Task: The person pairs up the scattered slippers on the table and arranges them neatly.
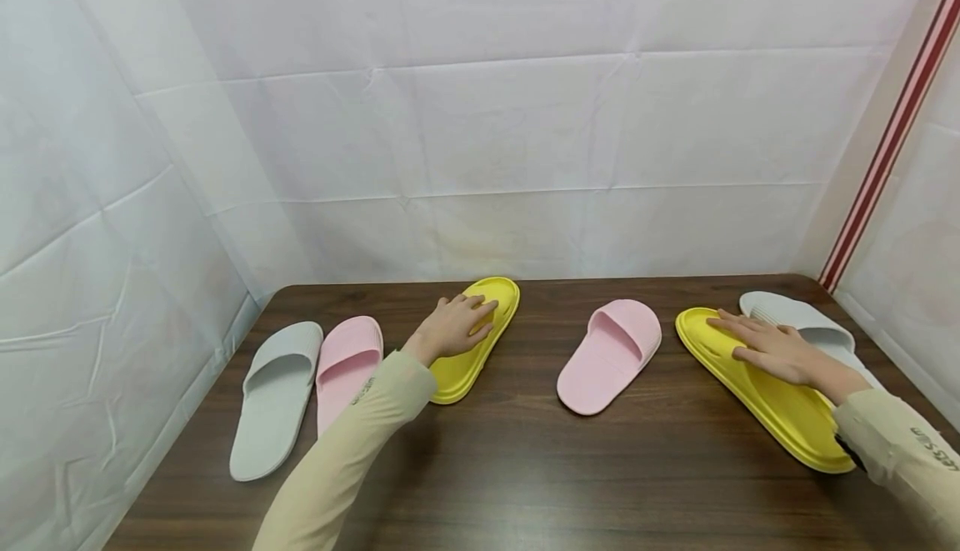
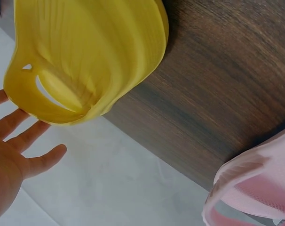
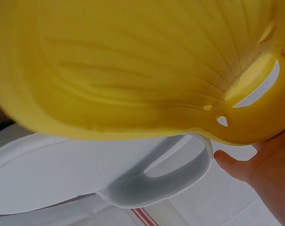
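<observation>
In the head view, two yellow slippers lie apart on the table. My left hand [image 1: 454,328] rests over the strap of the left yellow slipper [image 1: 463,369], its fingers spread and fairly straight. The left wrist view shows those fingertips right at the strap's edge. Over the front of the right yellow slipper [image 1: 791,418] lies my right hand [image 1: 780,353], fingers extended. From the right wrist, the strap hides most of these fingers, while the thumb sticks out beside it.
A white slipper [image 1: 272,426] and a pink slipper [image 1: 349,355] stand side by side at the left. Another pink slipper [image 1: 603,368] lies between the yellow ones. A second white slipper [image 1: 798,313] is partly behind my right hand. White cloth [image 1: 480,134] hangs behind the brown table [image 1: 540,484].
</observation>
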